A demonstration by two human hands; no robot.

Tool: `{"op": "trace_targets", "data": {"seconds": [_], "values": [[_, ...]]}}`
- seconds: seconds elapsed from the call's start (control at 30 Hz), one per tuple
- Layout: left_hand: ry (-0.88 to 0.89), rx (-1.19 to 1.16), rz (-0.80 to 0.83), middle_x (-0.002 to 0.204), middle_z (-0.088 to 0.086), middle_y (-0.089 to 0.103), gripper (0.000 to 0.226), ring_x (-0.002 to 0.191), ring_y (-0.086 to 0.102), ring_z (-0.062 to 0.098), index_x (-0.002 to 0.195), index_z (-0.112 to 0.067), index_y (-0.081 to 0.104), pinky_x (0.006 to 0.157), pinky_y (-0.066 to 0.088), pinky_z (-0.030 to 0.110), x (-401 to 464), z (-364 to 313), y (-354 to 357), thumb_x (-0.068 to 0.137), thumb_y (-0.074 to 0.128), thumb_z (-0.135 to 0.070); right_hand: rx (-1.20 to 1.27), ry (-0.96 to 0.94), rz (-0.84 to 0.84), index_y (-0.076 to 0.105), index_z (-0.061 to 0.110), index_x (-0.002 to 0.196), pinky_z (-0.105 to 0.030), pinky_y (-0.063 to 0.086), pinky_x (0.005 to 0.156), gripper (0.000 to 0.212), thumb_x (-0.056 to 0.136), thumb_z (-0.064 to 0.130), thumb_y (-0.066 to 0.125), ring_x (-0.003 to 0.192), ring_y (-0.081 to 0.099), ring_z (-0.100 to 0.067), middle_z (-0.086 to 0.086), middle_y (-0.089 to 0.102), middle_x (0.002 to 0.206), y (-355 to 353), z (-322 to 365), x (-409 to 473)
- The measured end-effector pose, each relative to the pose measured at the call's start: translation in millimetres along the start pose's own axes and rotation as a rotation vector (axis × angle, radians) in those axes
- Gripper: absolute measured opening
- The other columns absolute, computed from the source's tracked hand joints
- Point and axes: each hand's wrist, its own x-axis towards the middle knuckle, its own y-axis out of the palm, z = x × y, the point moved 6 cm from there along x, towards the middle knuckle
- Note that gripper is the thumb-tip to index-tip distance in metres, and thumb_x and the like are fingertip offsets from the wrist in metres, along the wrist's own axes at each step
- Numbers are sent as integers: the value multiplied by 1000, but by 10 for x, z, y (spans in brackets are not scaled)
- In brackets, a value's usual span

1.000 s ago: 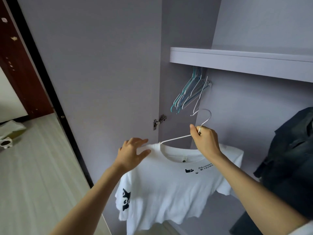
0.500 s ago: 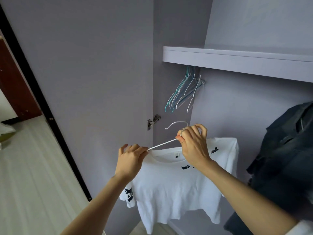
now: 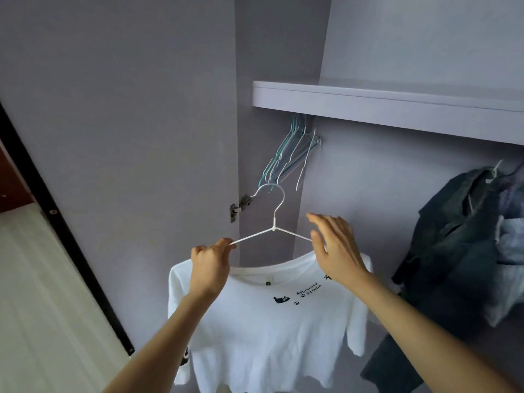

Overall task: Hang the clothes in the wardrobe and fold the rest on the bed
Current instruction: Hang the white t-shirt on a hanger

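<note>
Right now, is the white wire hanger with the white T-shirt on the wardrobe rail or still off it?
Off it. The white wire hanger has its hook free in air below the shelf; the left hand pinches its arm.

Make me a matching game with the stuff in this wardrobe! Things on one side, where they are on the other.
Things:
1. white T-shirt
2. bunch of empty hangers
3. dark clothes
4. left hand

Places:
A. hanging at the far right
B. pinching the white hanger's left arm
C. draped on the white hanger
D. under the shelf, in the corner

Pairs: 1-C, 2-D, 3-A, 4-B
</note>
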Motion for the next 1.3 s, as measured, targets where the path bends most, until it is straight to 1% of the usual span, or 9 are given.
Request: {"op": "trace_targets", "data": {"seconds": [0.1,0.2,0.27,0.37,0.6,0.87,1.03,1.17,1.3], "values": [[5,32,0,57,16,62,19,55,52,38,96,-6,72,76,37,37,73,61,-2,95,53,-6,-135,113,106,68,3,104,-54,43,90,29,86,12,47,89,66,-34,-12,69,97,7,-364,-321],[44,49,12,61,15,65,17,56,56,39,94,-6,72,74,39,37,164,42,40,93,55,-4,-297,51,97,71,10,86,-40,40,81,27,87,15,44,67,64,-30,-5,62,73,-39,-499,-548],[79,48,30,62,13,65,17,56,59,36,91,-5,73,73,41,38,215,-7,103,90,57,1,-396,40,82,70,14,86,-35,33,76,14,79,5,63,64,63,-27,-2,59,71,-110,-537,-635],[158,76,5,64,12,64,18,57,60,32,86,-5,73,69,43,37,233,-115,214,85,57,4,-462,79,95,70,16,91,-34,31,74,43,57,-7,81,64,62,-24,1,58,71,-196,-603,-725],[14,243,279,131,4,47,44,119,42,29,138,-28,44,104,26,43,352,-178,826,95,50,-30,-468,97,23,70,11,87,-33,46,63,52,45,-21,74,56,59,-25,-3,59,71,-482,-584,-855],[335,68,238,142,11,33,58,127,31,32,144,-22,33,105,26,51,625,-1452,1115,91,54,-33,-618,404,-159,72,8,72,-31,51,46,37,49,-19,80,43,57,-27,-7,63,64,-1095,-964,-947],[565,39,108,151,14,24,61,139,19,34,146,-21,30,110,20,51,899,-2402,1067,91,54,-25,-660,806,-112,63,17,117,-38,53,78,32,94,5,45,90,65,-32,-7,61,114,-1358,-1524,-793],[760,89,-64,156,16,15,70,143,13,38,148,-25,27,109,19,56,1134,-3091,1124,86,60,-23,-584,948,-231,58,18,125,-40,52,81,38,95,6,39,97,62,-34,-10,56,121,-1446,-1900,-572],[829,209,-172,158,13,-8,80,143,-7,38,150,-34,-2,112,8,58,1396,-3475,1388,90,50,-40,-502,980,-335,51,22,134,-36,48,85,43,95,6,39,104,59,-29,-9,53,122,-1355,-2273,-282]]}}
